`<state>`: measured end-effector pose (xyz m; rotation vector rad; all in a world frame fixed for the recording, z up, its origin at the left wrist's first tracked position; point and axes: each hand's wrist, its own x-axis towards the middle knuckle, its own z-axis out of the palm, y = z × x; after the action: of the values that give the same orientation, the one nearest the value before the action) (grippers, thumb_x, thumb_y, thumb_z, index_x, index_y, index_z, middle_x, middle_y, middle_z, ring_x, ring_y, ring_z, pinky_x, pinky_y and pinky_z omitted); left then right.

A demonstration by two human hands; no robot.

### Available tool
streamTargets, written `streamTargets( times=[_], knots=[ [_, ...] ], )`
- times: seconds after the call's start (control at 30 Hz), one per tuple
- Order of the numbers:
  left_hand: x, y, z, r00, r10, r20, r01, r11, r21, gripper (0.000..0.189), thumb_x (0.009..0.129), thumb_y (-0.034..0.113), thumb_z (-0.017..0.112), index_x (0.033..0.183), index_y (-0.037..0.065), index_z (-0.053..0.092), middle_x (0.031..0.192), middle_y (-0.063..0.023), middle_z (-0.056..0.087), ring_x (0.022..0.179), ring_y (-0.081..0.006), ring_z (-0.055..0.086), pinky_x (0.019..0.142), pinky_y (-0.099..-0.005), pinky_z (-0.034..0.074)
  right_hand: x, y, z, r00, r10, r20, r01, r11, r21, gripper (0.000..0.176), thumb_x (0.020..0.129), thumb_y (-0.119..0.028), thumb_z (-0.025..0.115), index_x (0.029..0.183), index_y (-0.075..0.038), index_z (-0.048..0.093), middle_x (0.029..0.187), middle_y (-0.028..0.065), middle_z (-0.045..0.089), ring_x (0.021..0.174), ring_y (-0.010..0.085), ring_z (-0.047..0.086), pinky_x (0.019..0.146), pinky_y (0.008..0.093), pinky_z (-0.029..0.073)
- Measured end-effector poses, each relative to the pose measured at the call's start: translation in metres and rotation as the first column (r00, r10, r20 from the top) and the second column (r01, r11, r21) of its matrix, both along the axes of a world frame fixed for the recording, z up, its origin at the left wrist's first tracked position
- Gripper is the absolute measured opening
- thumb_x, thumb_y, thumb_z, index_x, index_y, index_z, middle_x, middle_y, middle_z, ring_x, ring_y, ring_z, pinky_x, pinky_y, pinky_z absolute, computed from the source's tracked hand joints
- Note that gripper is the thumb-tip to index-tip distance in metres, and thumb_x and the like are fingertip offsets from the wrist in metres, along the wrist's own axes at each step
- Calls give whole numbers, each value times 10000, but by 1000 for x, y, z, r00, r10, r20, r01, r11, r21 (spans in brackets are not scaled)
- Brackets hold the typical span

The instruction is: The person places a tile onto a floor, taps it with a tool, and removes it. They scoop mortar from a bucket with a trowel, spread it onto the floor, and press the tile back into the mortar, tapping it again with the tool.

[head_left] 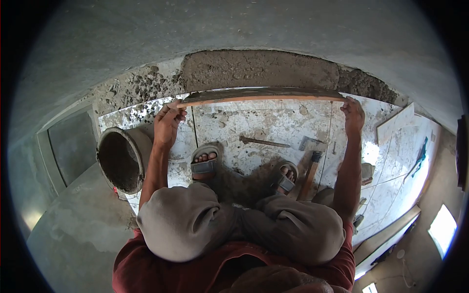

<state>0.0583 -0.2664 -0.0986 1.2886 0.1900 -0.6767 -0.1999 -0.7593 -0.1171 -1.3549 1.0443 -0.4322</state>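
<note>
A long, thin wooden strip (264,97) lies crosswise in front of me, its upper side smeared with grey mortar. My left hand (168,121) pinches its left end between thumb and fingers. At the right end, the fingers of my right hand (352,113) are closed on it. Just beyond the strip runs a band of wet mortar (254,67) along the foot of the wall, rough and lumpy at both ends. White floor tiles (254,119), spotted with mortar, lie below the strip.
A mortar-crusted bucket (144,146) stands left of my left forearm. Between my arms are a metal rod (264,142), a flat scraper (310,143), a hammer (309,175) and my sandalled feet. A loose tile piece (394,122) rests at the right, near the wall (234,24).
</note>
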Motion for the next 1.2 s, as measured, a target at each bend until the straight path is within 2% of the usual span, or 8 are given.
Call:
streamTargets(
  times=[0.07,0.23,0.3,0.43,0.67,0.83,1.07,1.2],
  knots=[
    [-5,-6,-6,995,3,103,-9,998,63,233,888,77,555,1087,-42,580,889,-80,607,773,-141,562,708,-286,446,-4,5,-7,992,13,124,-6,998,-62,309,918,-255,540,1070,10,587,881,45,569,829,126,549,771,288,478],
    [-6,-5,-28,943,-66,327,-36,954,298,202,867,91,628,1041,-8,599,843,-57,616,799,-117,564,703,-266,448,-6,8,-19,984,121,133,-91,972,-217,323,915,-223,569,1142,7,566,1001,62,587,940,135,554,841,314,476],
    [-2,-7,-39,725,-234,648,-114,887,448,175,873,118,630,985,-13,595,813,-24,596,753,-87,521,671,-229,422,-2,5,-24,982,148,116,-115,961,-251,315,910,-193,577,1155,4,565,1030,67,589,961,136,552,856,318,473],
    [9,-27,-19,795,-271,543,-128,799,587,172,875,139,631,934,-19,593,744,-5,544,693,-70,452,634,-221,407,11,-8,-32,995,94,34,-80,954,-290,267,902,-146,578,1129,-6,588,1039,60,589,941,134,550,837,297,473],
    [62,-47,-47,816,-239,526,-82,853,515,256,854,194,631,959,-39,604,760,-28,591,691,-80,494,633,-239,421,67,-30,-38,995,92,-44,-102,942,-320,246,881,-158,576,1059,5,620,925,31,601,813,109,543,729,257,454],
    [74,-59,-38,866,-291,408,-8,807,591,243,857,200,615,943,-27,619,736,-24,584,679,-88,492,632,-239,412,75,-47,-55,990,99,-98,-122,955,-269,250,871,-179,597,1053,-10,629,818,0,597,700,75,486,643,236,413],
    [87,-74,-43,912,-260,315,32,814,580,244,838,198,629,926,-30,632,702,-21,572,633,-92,481,595,-240,394,81,-58,-68,994,37,-99,-55,980,-193,257,874,-174,594,1068,-10,626,847,9,605,716,77,502,642,234,418],
    [93,-77,-50,915,-276,294,38,786,618,262,832,208,640,922,-38,641,691,-23,570,615,-88,476,578,-232,387,83,-62,-71,989,22,-149,-54,975,-213,262,860,-168,601,1053,7,633,914,56,635,798,124,559,727,260,441]
  ],
)
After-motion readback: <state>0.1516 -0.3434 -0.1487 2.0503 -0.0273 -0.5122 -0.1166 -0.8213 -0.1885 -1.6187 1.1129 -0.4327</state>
